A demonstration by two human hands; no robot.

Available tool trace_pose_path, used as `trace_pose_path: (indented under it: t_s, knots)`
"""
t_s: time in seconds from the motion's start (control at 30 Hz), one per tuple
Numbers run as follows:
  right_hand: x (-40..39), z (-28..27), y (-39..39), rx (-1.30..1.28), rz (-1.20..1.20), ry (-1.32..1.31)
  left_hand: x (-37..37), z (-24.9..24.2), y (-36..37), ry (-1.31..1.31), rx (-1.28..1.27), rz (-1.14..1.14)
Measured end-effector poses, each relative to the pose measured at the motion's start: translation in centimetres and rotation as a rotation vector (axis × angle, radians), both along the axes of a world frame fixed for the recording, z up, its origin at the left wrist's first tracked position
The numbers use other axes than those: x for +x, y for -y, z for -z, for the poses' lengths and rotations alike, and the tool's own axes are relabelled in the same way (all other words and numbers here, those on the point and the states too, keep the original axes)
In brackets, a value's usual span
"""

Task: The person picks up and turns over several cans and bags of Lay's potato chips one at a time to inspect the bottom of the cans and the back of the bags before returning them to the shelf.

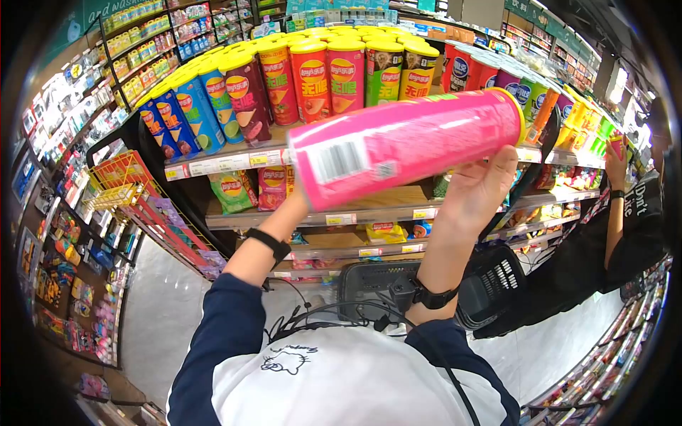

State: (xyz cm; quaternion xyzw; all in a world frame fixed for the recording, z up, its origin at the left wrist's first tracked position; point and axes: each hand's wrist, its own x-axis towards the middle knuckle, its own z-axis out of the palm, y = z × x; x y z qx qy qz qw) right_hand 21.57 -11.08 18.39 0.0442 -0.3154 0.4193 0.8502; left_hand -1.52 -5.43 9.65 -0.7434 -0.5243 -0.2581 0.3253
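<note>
A pink canister of potato chips (412,142) with a yellow lid is held up nearly level across the view, its barcode turned toward me. My right hand (486,181) grips it from below near the lid end, with the fingers partly hidden behind it. My left hand (301,197) is at the other end, mostly hidden behind the canister, and appears to hold it there. Behind the canister, upright chip canisters (309,82) with yellow lids stand in rows on the top shelf.
Bags of chips (233,192) lie on the lower shelf. A black shopping basket (494,284) is on the floor before the shelf. To the right, a person in black (590,234) holds a pink canister (616,147). A wire rack (128,195) stands at left.
</note>
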Motion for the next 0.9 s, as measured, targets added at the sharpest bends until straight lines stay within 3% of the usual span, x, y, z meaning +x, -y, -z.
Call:
trace_pose_path:
  t_s: [0.03,0.1,0.17,0.23,0.33,0.57,0.77,0.9]
  knots:
    - [0.9,0.5,0.1,-0.03,-0.019,0.008,1.8,-1.6,1.8,0.142,-0.05,0.301]
    - [1.7,1.1,0.1,-0.119,-0.072,-0.001,5.3,-4.1,5.7,0.281,-0.081,0.604]
    - [2.2,1.8,0.2,-0.245,-0.14,-0.033,7.5,-5.4,8.8,0.42,-0.096,0.746]
    - [3.9,5.5,-2.4,-0.342,-0.498,-0.12,9.2,-6.4,11.8,0.56,-0.109,0.862]
    - [4.3,10.1,-2.2,-0.512,-0.668,-0.127,9.9,-10.0,14.2,0.663,0.224,1.124]
    - [2.6,16.0,-2.3,-0.688,-0.861,-0.128,9.2,-11.6,13.5,0.625,0.381,1.199]
    - [-0.2,14.2,-3.4,-0.661,-0.855,-0.078,7.2,-10.6,13.1,0.701,0.377,1.156]
    - [-1.6,10.3,-4.3,-0.575,-0.72,0.024,4.8,-9.8,12.2,0.743,0.277,1.026]
